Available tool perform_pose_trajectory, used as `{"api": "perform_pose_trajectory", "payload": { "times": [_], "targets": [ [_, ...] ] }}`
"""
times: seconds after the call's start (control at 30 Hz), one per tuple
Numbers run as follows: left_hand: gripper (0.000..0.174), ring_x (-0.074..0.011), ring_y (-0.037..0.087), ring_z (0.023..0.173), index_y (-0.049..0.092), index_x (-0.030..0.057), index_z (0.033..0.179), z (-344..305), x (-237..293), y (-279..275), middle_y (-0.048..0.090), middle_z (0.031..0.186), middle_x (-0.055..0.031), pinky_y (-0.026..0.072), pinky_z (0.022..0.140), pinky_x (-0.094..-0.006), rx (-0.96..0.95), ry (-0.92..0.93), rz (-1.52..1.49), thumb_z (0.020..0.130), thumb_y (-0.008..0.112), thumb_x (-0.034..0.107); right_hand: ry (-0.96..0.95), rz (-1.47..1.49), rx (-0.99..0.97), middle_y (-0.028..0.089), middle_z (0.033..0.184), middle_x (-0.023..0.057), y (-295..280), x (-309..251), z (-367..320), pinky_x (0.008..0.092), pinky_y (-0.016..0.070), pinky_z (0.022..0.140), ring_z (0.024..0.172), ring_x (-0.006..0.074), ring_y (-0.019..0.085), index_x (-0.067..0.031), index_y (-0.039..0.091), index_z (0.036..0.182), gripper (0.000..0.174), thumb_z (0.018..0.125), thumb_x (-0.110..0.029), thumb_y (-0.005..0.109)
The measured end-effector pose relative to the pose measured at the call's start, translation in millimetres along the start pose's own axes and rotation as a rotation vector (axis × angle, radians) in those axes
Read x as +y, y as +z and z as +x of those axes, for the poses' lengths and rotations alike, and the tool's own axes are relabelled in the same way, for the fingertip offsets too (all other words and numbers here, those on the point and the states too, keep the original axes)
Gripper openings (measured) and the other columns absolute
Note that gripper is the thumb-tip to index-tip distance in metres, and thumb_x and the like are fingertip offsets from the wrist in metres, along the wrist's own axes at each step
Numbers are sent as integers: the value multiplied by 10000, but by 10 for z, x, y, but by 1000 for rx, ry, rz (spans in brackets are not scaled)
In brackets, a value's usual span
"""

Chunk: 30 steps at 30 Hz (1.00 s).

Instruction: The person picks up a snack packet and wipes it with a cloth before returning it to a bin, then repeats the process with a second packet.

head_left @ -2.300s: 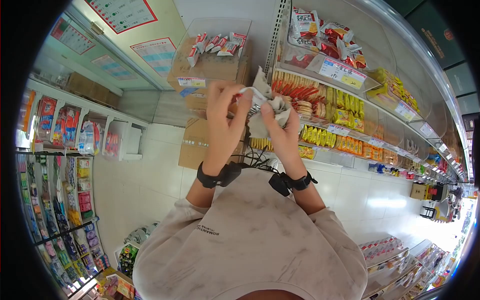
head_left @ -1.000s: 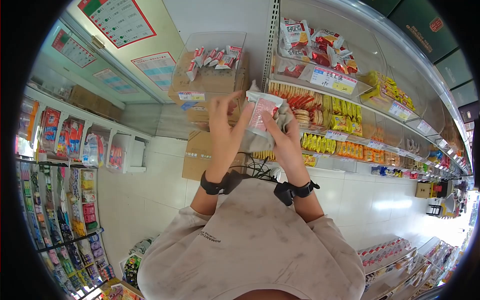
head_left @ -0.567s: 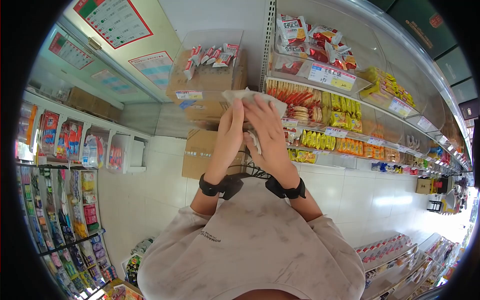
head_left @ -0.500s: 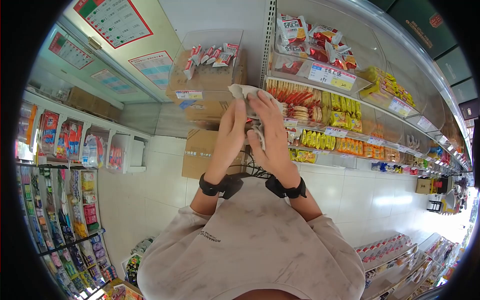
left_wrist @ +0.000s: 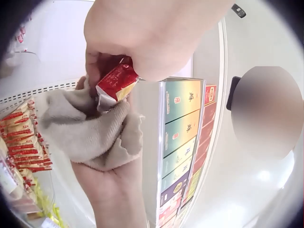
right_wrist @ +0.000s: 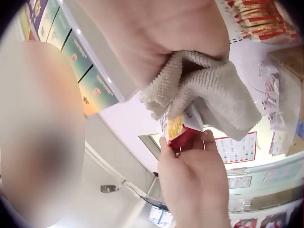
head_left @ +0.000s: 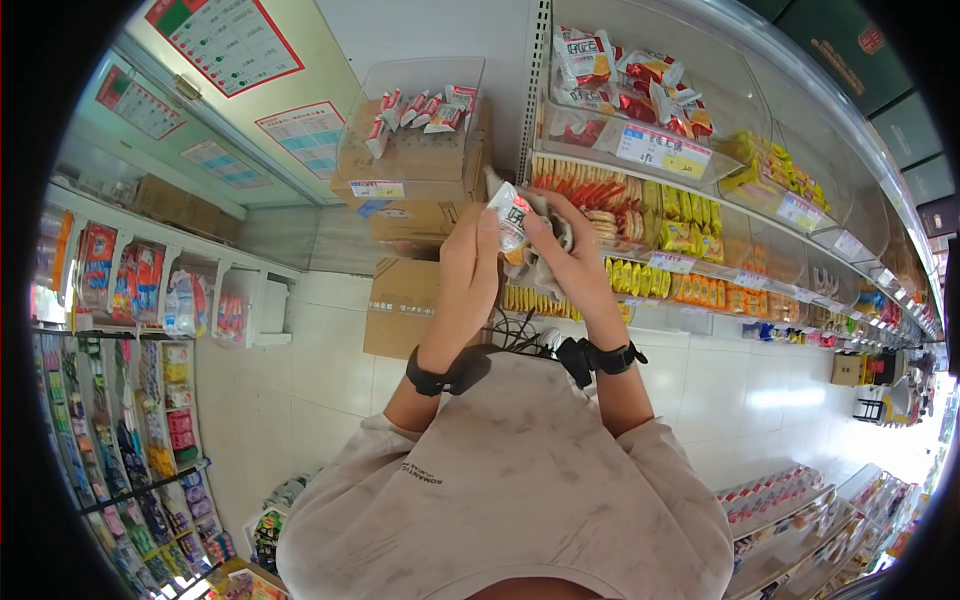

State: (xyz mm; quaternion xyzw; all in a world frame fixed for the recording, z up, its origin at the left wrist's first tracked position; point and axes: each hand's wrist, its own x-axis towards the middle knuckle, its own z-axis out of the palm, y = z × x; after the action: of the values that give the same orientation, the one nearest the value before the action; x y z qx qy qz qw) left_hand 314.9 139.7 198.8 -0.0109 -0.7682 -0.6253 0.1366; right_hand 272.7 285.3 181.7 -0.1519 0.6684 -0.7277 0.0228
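Observation:
A small snack packet [head_left: 511, 217], white and red with a printed front, is gripped between the thumb and fingers of my left hand [head_left: 468, 270]. The left wrist view shows the red part of the packet [left_wrist: 118, 81] close under that hand's fingers. My right hand [head_left: 572, 258] holds a crumpled grey cloth [right_wrist: 223, 97] with a ribbed, towel-like weave. The cloth wraps about one end of the packet, and the right thumb lies along the packet's side in the head view. Both hands are raised in front of the chest, close together.
To the right, a shelf holds red-and-white packets [head_left: 587, 60], rice crackers [head_left: 605, 222] and yellow packets [head_left: 640, 280]. Ahead, a clear bin [head_left: 420, 150] with several small packets sits on cardboard boxes. A cardboard carton [head_left: 400, 310] stands on the floor below.
The cloth covered the packet half a second ago, with the right hand spread over it. Now the right hand has shifted right and the packet's printed front shows; a second ago its pinkish side did.

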Motion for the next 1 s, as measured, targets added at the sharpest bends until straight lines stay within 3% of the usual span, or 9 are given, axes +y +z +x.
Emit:
{"api": "perform_pose_trajectory", "payload": {
  "times": [0.07,0.17,0.27,0.37,0.47,0.67,0.8,0.9,1.0],
  "targets": [
    [343,-188,536,754,574,-48,1029,-3,-79,19,530,822,-106,446,717,-328,148,121,24,1111,394,232,146,168,49,683,1056,28,-42,25,-50,246,512,779,919,73,625,-4,639,1229,341,977,-225,702],
    [404,-127,531,748,589,-28,1016,114,-115,-29,557,817,-63,442,698,-290,192,269,71,1119,393,310,204,426,104,684,1010,6,-109,220,-72,218,505,737,860,43,615,-5,652,1194,331,945,-203,744],
    [436,-106,533,739,614,-15,1041,87,37,-51,605,854,-28,452,700,-270,17,-132,-346,1116,403,360,175,484,132,684,976,2,-104,95,-82,211,495,725,842,33,602,-13,662,1160,296,945,-198,745],
    [456,-95,541,750,641,-6,1098,76,-112,-45,646,919,-26,457,705,-256,-44,-120,-229,1114,404,383,97,301,262,673,937,-12,-17,-76,-124,215,490,703,825,27,598,-35,666,1112,235,950,-189,739],
    [426,-91,552,754,642,-12,1153,79,-69,-7,666,952,-28,465,719,-246,-93,-169,-358,1102,446,362,35,212,190,661,929,-7,-100,-63,-119,220,487,701,831,33,595,-49,650,1043,170,943,-151,743],
    [273,-77,619,914,640,-23,1198,70,-22,-19,702,1069,-40,496,840,-252,-262,-189,-446,1006,658,170,29,530,163,629,908,-26,-225,-94,-194,208,462,717,804,29,564,-66,596,942,156,936,-113,744],
    [264,-82,633,983,653,-26,1180,67,-38,18,709,1094,-50,502,883,-266,-263,-228,-454,971,701,128,70,287,221,630,1033,-3,-332,-124,-273,235,475,765,897,36,572,-48,604,993,140,959,-126,715],
    [253,-91,630,964,659,-36,1149,115,-50,59,709,1074,-56,502,868,-268,-248,-183,-246,947,709,107,-39,261,558,641,1099,58,-349,-246,-276,279,496,793,930,104,608,-4,607,1073,192,961,-132,696],
    [246,-99,617,923,655,-46,1116,90,-144,173,697,1003,-50,497,843,-265,-276,-50,-127,904,713,62,-402,-413,455,645,1124,144,-433,-177,-303,335,518,795,900,227,652,44,590,1186,316,950,-144,684]
  ]
}}
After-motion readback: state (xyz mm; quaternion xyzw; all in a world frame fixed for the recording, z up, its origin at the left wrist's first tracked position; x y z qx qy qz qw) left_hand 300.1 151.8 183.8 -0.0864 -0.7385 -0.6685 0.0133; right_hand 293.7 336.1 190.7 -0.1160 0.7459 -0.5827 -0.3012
